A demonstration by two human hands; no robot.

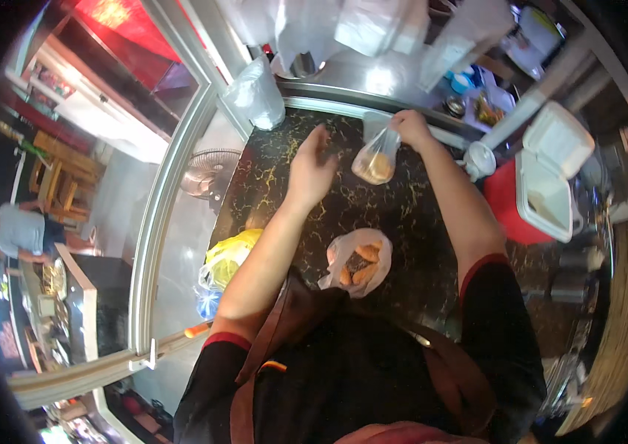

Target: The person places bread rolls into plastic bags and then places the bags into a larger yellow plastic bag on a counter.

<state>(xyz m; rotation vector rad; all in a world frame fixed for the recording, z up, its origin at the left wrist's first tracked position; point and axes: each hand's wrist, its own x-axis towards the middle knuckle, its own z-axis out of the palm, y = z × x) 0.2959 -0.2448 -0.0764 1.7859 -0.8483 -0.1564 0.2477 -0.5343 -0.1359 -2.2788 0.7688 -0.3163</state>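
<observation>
At the far side of a dark marbled counter, my right hand grips the gathered top of a clear plastic bag. The bag hangs down with a yellowish-brown food item in its bottom. My left hand, slightly blurred, is to the left of the bag and apart from it; nothing shows between its spread fingers. Nearer my body lies an open plastic bag holding browned, fried-looking food pieces around something dark.
To the left are a yellow plastic bag and a fan beyond the counter edge. A red cooler with its white lid raised stands right. A full plastic bag occupies the far left corner. Another person is far left.
</observation>
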